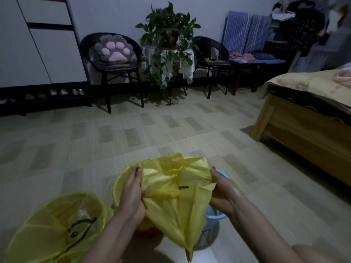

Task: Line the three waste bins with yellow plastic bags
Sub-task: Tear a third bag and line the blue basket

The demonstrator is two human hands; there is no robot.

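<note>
A loose yellow plastic bag (176, 198) is stretched between both hands above the floor. My left hand (131, 196) grips its left edge, and my right hand (222, 192) grips its right edge. Under the bag on the right, a light blue mesh bin (213, 221) shows part of its rim and wall. A middle bin (121, 185) behind my left hand carries a yellow liner, with a red base just visible below. At the lower left stands another bin lined with a yellow bag (57, 228) that has a black drawing on it.
A wooden bed (303, 118) occupies the right side. Along the far wall are a black chair with a paw cushion (112, 52), a potted plant on a small table (169, 44), a second chair (212, 56) and a bench with clothes. A white cabinet with a shoe shelf is on the left.
</note>
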